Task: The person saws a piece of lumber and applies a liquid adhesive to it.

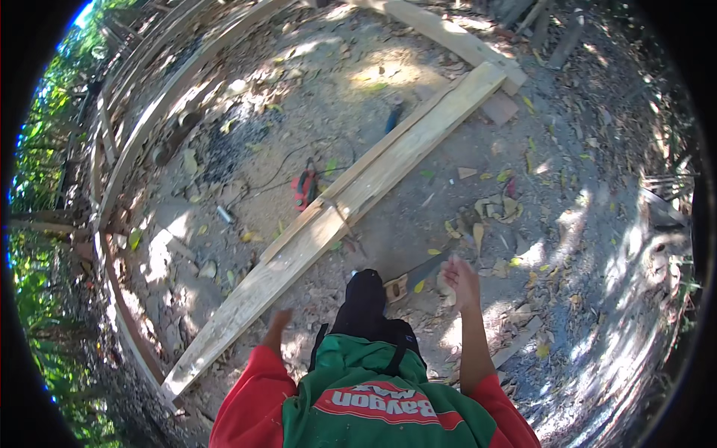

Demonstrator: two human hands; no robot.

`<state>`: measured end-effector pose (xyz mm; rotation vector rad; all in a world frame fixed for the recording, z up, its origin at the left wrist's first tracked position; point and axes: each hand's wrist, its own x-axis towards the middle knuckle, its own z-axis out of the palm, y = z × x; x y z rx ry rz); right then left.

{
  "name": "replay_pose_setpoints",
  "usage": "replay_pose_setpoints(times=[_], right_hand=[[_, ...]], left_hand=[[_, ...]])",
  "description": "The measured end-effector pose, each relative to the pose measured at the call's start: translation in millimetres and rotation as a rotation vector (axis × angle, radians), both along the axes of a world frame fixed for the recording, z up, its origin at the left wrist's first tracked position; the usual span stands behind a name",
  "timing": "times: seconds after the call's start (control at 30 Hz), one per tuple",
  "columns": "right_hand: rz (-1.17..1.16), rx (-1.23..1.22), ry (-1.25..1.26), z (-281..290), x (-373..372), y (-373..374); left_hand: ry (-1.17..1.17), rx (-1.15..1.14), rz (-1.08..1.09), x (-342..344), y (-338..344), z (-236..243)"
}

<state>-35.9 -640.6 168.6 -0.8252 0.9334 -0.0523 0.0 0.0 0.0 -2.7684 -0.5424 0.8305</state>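
Observation:
A long pale wooden plank (276,280) runs diagonally over the ground in front of me, with a narrower wood strip (299,224) along its far side. A thin dark tool (345,220) lies across the plank's middle. My left hand (281,319) is low beside the near part of the plank, apart from it; its fingers are blurred and partly hidden. My right hand (461,281) is raised on the right with loosely bent fingers, and nothing shows in it. Near it, a handsaw with a wooden handle (396,288) lies on the ground by my dark shoe.
Beyond the plank lies a red power tool (303,190) with a dark cord. A blue-handled tool (392,119) is farther off. Another timber beam (455,41) meets the plank's far end, and long boards (153,119) curve along the left. Leaves and wood scraps litter the dirt.

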Motion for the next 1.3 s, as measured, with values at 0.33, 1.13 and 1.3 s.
replay_pose_setpoints(times=[0.33,1.13,1.3], right_hand=[[0.239,-1.272,0.358,-146.3,-81.0,-170.8],[1.127,-1.399,0.551,-215.6,68.9,-457.3],[0.979,-1.628,0.326,-200.4,228.2,-654.0]], left_hand=[[0.07,-0.407,-0.441,146.0,-216.4,-56.9],[0.041,-0.781,0.26,430.3,-597.0,-55.1],[0.066,-0.87,0.874,365.5,-686.3,7.6]])
